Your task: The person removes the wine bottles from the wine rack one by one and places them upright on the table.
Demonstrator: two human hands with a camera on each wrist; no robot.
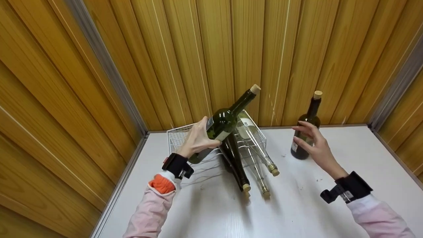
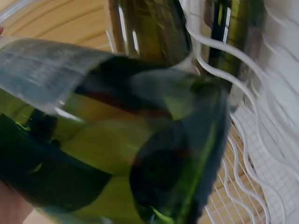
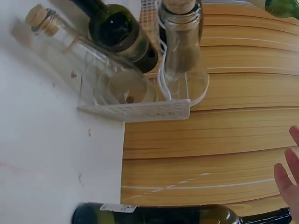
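My left hand (image 1: 197,138) grips a green corked wine bottle (image 1: 228,120) round its body, neck tilted up to the right, above the white wire rack (image 1: 180,128). Its glass base end (image 2: 187,154) fills much of the left wrist view, with wavy rack wires (image 2: 233,79) behind. My right hand (image 1: 315,143), fingers spread and slightly bent, is beside a dark corked wine bottle (image 1: 314,109) standing upright on the table. In the right wrist view a gap shows between my fingers (image 3: 284,179) and that bottle (image 3: 173,213).
In the rack lie a dark bottle (image 1: 234,155) and two clear bottles (image 1: 258,142), their corked necks pointing toward me over the white table (image 1: 211,211). Wood-patterned panels (image 1: 214,59) stand behind and on both sides, close to the rack's back.
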